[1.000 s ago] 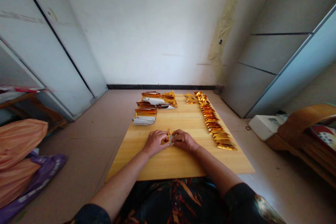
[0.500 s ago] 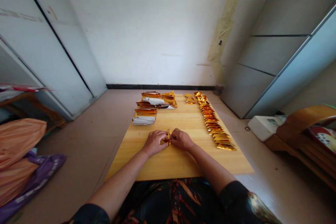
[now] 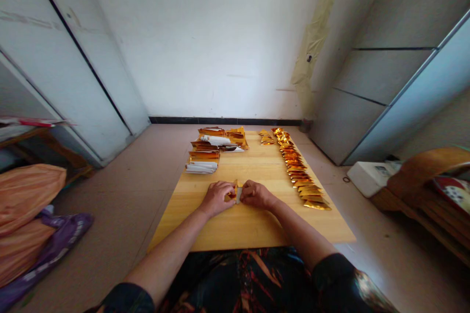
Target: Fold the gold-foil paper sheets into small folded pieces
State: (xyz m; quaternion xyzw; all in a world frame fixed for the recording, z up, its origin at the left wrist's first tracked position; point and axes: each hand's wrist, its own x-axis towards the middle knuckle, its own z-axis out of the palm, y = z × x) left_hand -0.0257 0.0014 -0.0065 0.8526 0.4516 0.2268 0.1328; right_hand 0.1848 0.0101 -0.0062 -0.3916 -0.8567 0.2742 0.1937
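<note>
My left hand [image 3: 217, 196] and my right hand [image 3: 257, 194] meet at the middle of a low wooden table [image 3: 227, 227]. Both are closed, pinching a small piece of gold foil paper [image 3: 237, 192] between their fingertips; its white back shows between the hands. The paper rests on or just above the tabletop, mostly hidden by my fingers. Flat stacks of gold and white paper [image 3: 205, 156] lie at the table's far left. A long row of folded gold pieces [image 3: 300, 172] runs along the right edge.
The table stands on a tiled floor facing a white wall. Orange and purple bags [image 3: 35, 215] lie on the floor at left. A white box [image 3: 369, 176] and a wooden chair [image 3: 426, 176] stand at right. Grey cabinet doors flank both sides.
The hands stay together at the same spot. The foil piece has been turned slightly between the fingers, and its white side shows again.
</note>
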